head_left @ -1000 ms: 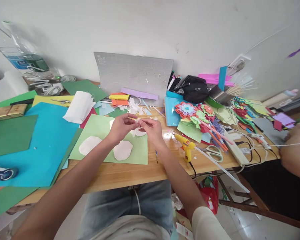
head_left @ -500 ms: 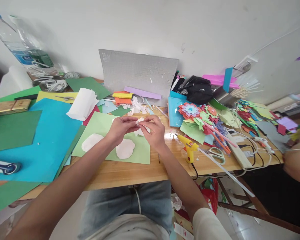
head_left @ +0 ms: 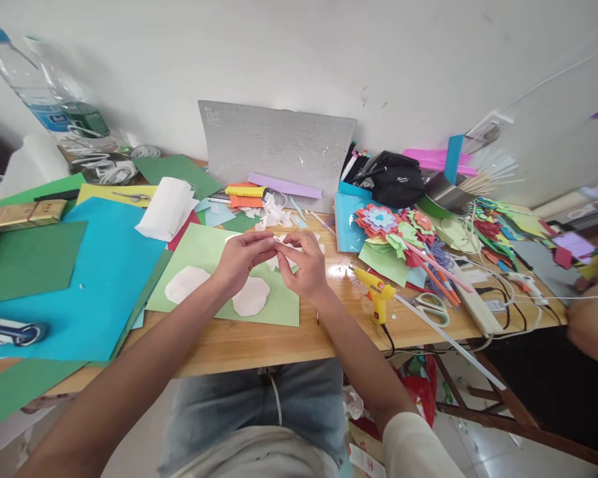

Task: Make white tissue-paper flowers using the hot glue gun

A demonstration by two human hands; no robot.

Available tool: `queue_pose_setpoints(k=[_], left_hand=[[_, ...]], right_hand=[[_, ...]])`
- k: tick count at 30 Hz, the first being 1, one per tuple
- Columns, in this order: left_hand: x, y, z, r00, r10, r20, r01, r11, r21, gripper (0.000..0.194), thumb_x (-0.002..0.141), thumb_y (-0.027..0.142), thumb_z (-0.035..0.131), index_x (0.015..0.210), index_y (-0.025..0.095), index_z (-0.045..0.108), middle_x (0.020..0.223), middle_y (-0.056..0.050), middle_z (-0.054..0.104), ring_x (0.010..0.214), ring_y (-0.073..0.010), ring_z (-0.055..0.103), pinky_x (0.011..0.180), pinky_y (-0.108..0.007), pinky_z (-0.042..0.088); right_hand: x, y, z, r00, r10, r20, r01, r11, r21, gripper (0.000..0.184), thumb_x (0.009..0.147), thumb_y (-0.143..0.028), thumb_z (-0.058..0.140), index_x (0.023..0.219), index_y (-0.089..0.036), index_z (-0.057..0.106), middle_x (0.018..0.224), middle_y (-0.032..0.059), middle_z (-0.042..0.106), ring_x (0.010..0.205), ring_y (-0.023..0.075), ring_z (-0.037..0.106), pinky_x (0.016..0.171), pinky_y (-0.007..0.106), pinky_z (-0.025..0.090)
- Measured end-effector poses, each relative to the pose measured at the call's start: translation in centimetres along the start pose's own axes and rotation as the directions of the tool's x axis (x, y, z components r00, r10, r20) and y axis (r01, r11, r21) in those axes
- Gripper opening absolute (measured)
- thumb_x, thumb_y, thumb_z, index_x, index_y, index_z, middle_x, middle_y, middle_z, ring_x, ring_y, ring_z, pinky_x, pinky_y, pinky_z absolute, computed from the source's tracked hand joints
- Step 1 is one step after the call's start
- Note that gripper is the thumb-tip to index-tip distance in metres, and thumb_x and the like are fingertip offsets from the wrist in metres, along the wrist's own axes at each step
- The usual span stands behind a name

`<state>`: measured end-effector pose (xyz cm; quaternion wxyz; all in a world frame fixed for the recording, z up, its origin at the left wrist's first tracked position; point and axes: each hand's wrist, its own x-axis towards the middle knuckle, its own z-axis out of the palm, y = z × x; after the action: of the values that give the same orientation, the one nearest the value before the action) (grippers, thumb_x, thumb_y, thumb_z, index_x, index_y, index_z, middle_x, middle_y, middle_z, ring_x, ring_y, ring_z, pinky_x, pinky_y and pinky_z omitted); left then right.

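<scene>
My left hand (head_left: pixel 239 262) and my right hand (head_left: pixel 303 265) meet above a light green paper sheet (head_left: pixel 204 255) on the wooden table (head_left: pixel 279 342). Both pinch a small white paper piece (head_left: pixel 279 251) between their fingertips. Two white scalloped paper cut-outs lie flat on the green sheet, one (head_left: pixel 185 284) at the left and one (head_left: pixel 250 296) under my wrists. More white scraps (head_left: pixel 274 216) lie just beyond my fingers.
A yellow glue gun (head_left: pixel 376 292) and scissors (head_left: pixel 431 309) lie right of my hands. Paper flowers (head_left: pixel 379 219), a black pouch (head_left: pixel 396 178) and a grey cutting mat (head_left: pixel 276 143) stand behind. Blue and green sheets (head_left: pixel 80 279) cover the left. Another person's arm (head_left: pixel 593 325) shows far right.
My hands stayed together over the green sheet, fingers shifting slightly on the white piece. The camera tilted a little, so the scene sits lower and rightward.
</scene>
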<state>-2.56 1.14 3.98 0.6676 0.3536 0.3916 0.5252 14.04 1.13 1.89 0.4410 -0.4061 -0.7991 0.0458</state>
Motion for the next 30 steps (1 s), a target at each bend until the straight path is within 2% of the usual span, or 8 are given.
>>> queue_pose_setpoints(k=[7,12,14,16,19,24,27,30], left_hand=[[-0.4,-0.2,0.1,0.995,0.084,0.05,-0.089,0.992,0.092,0.052,0.064,0.025,0.083,0.113,0.015,0.066,0.097,-0.008,0.072,0.091,-0.0191,0.068,0.092,-0.036,0.05],[-0.3,-0.5,0.0,0.998,0.052,0.029,-0.056,0.986,0.159,0.049,0.064,0.029,0.082,0.109,0.015,0.067,0.09,-0.007,0.073,0.087,-0.0201,0.068,0.088,-0.037,0.052],[-0.2,-0.5,0.0,0.999,0.035,0.017,-0.038,0.986,0.161,0.048,0.063,0.029,0.082,0.106,0.015,0.068,0.089,-0.008,0.073,0.084,-0.0198,0.069,0.087,-0.038,0.052],[-0.1,-0.6,-0.1,0.999,0.035,-0.005,-0.033,0.982,0.183,0.047,0.061,0.029,0.082,0.103,0.014,0.069,0.086,-0.008,0.074,0.082,-0.0199,0.069,0.086,-0.038,0.053],[0.0,-1.0,-0.1,0.998,0.054,-0.016,-0.047,0.957,0.287,0.045,0.062,0.029,0.081,0.103,0.014,0.069,0.084,-0.007,0.074,0.08,-0.0212,0.069,0.084,-0.039,0.053],[0.0,-1.7,-0.4,0.986,0.158,0.053,-0.164,0.86,0.484,0.043,0.069,0.03,0.075,0.109,0.017,0.067,0.087,-0.008,0.075,0.083,-0.0228,0.07,0.084,-0.038,0.053],[0.0,-1.7,-0.4,0.983,0.168,0.079,-0.185,0.854,0.487,0.044,0.07,0.031,0.075,0.111,0.017,0.066,0.089,-0.008,0.074,0.082,-0.022,0.07,0.082,-0.037,0.053],[0.0,-1.5,-0.2,0.986,0.148,0.071,-0.165,0.894,0.417,0.046,0.066,0.03,0.077,0.109,0.017,0.065,0.089,-0.008,0.073,0.08,-0.0211,0.069,0.08,-0.036,0.054]], right_hand=[[0.4,-0.9,-0.4,0.993,0.112,-0.027,-0.107,0.982,0.154,0.025,0.089,-0.027,0.052,0.103,-0.027,0.074,0.094,0.0062,0.055,0.093,0.0199,0.055,0.08,0.037,0.05],[0.7,-1.0,-1.0,0.971,0.239,0.022,-0.234,0.922,0.308,0.026,0.092,-0.032,0.049,0.091,-0.024,0.074,0.096,0.0054,0.06,0.096,0.0194,0.058,0.087,0.037,0.049],[0.9,-0.8,-1.1,0.948,0.317,0.018,-0.299,0.874,0.382,0.023,0.09,-0.035,0.052,0.09,-0.023,0.072,0.097,0.0052,0.064,0.096,0.0192,0.061,0.084,0.035,0.051],[1.0,-0.6,-1.1,0.912,0.405,0.06,-0.389,0.811,0.437,0.02,0.086,-0.038,0.057,0.089,-0.023,0.07,0.095,0.0047,0.067,0.09,0.0185,0.063,0.076,0.031,0.053],[1.1,-0.6,-1.0,0.856,0.479,0.194,-0.513,0.739,0.436,0.02,0.079,-0.039,0.065,0.087,-0.022,0.07,0.086,0.0033,0.07,0.076,0.0168,0.065,0.067,0.028,0.053],[0.9,-0.4,-0.7,0.83,0.484,0.276,-0.557,0.731,0.395,0.016,0.073,-0.034,0.069,0.079,-0.02,0.07,0.073,0.0015,0.07,0.067,0.0152,0.065,0.065,0.028,0.053],[0.7,0.0,-0.6,0.812,0.497,0.307,-0.584,0.675,0.451,0.016,0.073,-0.034,0.069,0.077,-0.019,0.069,0.071,0.0013,0.069,0.065,0.0146,0.064,0.064,0.028,0.054],[0.7,0.2,-0.5,0.776,0.514,0.366,-0.625,0.55,0.554,0.018,0.071,-0.036,0.071,0.075,-0.019,0.067,0.069,0.0003,0.068,0.064,0.0138,0.064,0.065,0.029,0.055]])
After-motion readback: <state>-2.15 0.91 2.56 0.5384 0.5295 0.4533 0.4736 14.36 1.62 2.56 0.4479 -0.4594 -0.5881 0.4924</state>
